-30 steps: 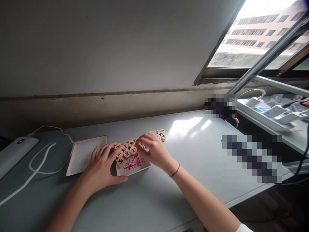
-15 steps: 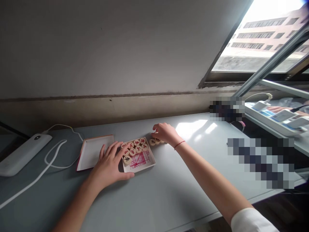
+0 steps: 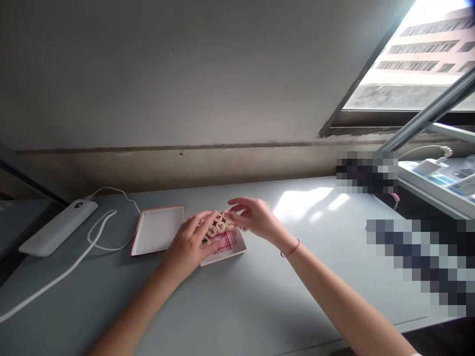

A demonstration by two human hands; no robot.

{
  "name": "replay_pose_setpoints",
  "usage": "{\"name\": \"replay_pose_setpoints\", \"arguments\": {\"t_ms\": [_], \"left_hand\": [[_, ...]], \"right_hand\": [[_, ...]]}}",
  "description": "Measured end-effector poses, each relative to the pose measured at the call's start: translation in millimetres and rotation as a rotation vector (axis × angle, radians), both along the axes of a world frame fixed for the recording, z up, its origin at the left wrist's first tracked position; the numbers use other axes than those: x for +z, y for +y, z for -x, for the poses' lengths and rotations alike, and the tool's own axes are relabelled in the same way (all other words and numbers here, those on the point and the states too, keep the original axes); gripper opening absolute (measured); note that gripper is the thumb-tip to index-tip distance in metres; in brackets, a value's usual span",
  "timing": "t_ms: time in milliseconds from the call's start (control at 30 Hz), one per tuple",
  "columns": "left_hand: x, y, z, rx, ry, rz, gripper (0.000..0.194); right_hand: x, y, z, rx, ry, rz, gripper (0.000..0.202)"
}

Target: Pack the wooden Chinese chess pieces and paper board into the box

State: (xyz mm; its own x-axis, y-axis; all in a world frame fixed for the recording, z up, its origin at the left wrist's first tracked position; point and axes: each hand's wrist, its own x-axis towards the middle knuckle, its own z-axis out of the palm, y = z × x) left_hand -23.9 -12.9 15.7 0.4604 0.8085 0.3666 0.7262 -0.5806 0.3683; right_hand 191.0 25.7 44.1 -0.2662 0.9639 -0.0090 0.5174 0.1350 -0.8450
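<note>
A shallow white box (image 3: pixel 240 250) holds rows of round wooden Chinese chess pieces (image 3: pixel 220 227) with red characters, plus one with a dark character. Part of its floor, printed with red lines, shows at the front. My left hand (image 3: pixel 187 242) lies over the box's left side, its fingers apart, thumb across the front part. Above the right side, my right hand (image 3: pixel 256 217) has curled fingers close to the left fingertips; what they hold, if anything, is hidden. Both hands cover some of the pieces.
The box lid (image 3: pixel 158 231) lies inside up, left of the box. Further left are a white power strip (image 3: pixel 59 227) and a white cable (image 3: pixel 55 283). A wall (image 3: pixel 208 168) runs behind the grey table (image 3: pixel 319 267). A metal frame stands at the right.
My right hand has moved left from the loose pieces on the table to over the box. The left hand has come further over the box. The view has shifted slightly.
</note>
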Motion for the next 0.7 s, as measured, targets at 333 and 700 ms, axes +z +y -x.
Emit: {"name": "replay_pose_setpoints", "arguments": {"t_ms": [333,700], "left_hand": [[6.2,-6,-23,-0.039,-0.237,-0.011,0.015],[-11.5,-11,-19,0.081,0.031,-0.044,0.017]], "right_hand": [[-22.8,-35,11,-0.017,0.592,0.123,0.028],[-31.2,-33,3,-0.156,0.505,0.062,0.027]]}}
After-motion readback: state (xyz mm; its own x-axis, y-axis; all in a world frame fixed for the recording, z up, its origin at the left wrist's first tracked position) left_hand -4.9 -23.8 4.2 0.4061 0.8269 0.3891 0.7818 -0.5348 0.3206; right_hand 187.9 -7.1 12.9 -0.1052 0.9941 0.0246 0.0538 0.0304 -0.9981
